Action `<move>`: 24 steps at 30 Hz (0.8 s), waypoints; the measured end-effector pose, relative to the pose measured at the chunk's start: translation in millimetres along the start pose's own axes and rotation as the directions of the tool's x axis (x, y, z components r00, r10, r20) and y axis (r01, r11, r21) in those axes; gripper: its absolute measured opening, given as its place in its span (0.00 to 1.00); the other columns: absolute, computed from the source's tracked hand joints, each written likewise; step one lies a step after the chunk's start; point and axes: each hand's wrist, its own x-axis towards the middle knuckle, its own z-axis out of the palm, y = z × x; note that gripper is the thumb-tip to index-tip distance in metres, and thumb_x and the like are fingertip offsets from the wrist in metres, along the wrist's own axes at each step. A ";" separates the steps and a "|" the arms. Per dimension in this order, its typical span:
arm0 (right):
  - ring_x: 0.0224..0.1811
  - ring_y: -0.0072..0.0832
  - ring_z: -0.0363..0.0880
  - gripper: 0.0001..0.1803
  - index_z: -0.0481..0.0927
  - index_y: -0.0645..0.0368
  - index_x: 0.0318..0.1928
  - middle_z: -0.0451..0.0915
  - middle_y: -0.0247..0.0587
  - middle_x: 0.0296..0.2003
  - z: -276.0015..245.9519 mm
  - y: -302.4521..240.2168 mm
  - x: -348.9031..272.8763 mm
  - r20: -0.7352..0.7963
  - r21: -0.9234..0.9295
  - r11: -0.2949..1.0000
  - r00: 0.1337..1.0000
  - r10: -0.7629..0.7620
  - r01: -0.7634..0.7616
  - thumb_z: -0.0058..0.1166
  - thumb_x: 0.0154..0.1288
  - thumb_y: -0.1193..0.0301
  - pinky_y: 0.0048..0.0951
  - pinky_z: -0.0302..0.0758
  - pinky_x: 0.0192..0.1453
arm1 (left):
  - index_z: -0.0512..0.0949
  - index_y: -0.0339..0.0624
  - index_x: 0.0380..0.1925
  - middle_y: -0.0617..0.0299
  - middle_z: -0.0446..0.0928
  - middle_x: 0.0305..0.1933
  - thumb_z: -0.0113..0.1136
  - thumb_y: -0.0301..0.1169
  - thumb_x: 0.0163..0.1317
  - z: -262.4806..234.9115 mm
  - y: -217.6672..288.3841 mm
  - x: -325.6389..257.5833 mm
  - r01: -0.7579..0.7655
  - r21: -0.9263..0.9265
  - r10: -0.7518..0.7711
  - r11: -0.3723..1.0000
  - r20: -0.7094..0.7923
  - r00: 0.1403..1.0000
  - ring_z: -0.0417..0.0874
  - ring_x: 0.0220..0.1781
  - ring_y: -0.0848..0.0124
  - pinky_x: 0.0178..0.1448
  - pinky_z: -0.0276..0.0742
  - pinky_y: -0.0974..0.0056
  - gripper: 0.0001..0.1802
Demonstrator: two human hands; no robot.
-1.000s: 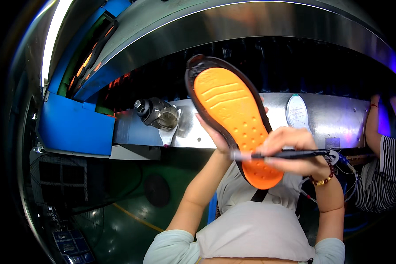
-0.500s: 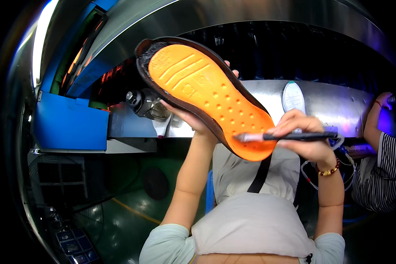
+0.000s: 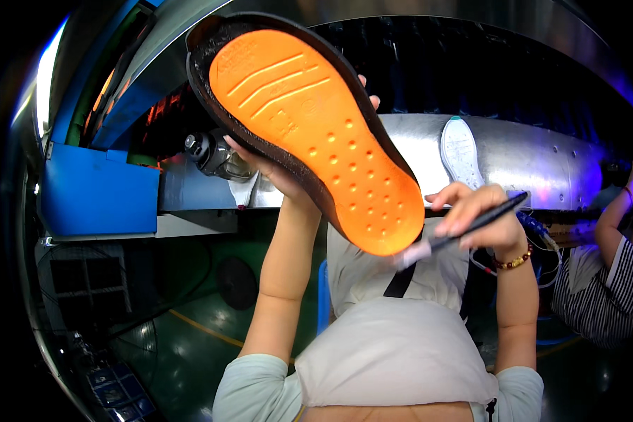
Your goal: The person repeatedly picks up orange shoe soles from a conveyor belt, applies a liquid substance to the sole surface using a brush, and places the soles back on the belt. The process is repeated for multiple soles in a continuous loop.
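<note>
Fingers [image 3: 458, 216] of my right hand [image 3: 503, 232] pinch the black-handled brush [image 3: 501, 207], lower right of center. Left hand [image 3: 278, 172] is wrapped round the dark edge of the orange-faced sole [image 3: 316, 141], thumb on its left side, fingertips showing past the right. Sole sits tilted, upper left to center of frame. Brush tip is blurred, just beside the sole's lower end; can't tell if touching.

Risks: sole could twist if pressed at that end, since only one hand supports it. Tip could skid off the rounded edge if angled badly.

Counts, near to far: 1 brush, 1 orange-faced sole; on the metal bench [image 3: 527, 151], 1 bottle [image 3: 221, 162] and 1 pale flat piece [image 3: 243, 190] left, 1 white sole [image 3: 460, 146] right; 1 co-worker [image 3: 615, 278], far right.
</note>
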 end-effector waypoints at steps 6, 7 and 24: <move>0.42 0.35 0.76 0.11 0.75 0.66 0.34 0.78 0.51 0.36 21.0 7.2 2.3 -0.254 0.208 0.978 0.966 0.044 0.010 0.55 0.46 0.83 0.34 0.71 0.51 | 0.50 0.42 0.61 0.51 0.54 0.63 0.32 0.72 0.47 -0.7 -8.6 -19.6 -0.024 0.088 0.034 0.996 -0.120 0.992 0.59 0.61 0.55 0.62 0.57 0.55 0.51; 0.42 0.34 0.77 0.11 0.75 0.66 0.35 0.77 0.51 0.37 31.3 6.7 7.3 -0.301 0.312 0.950 0.951 0.075 0.024 0.54 0.48 0.82 0.34 0.71 0.51 | 0.50 0.44 0.62 0.56 0.53 0.64 0.32 0.71 0.48 0.8 -17.2 -39.1 -0.034 -0.023 0.033 0.999 -0.015 0.999 0.57 0.63 0.58 0.64 0.54 0.56 0.50; 0.38 0.37 0.80 0.09 0.80 0.65 0.32 0.80 0.49 0.33 17.8 -54.5 37.2 0.340 -0.518 0.855 0.909 0.240 -0.031 0.57 0.46 0.80 0.28 0.76 0.42 | 0.68 0.32 0.48 0.50 0.74 0.43 0.49 0.39 0.54 -6.8 11.6 -30.1 0.831 0.119 -0.810 0.544 -0.184 0.557 0.77 0.39 0.68 0.47 0.71 0.68 0.25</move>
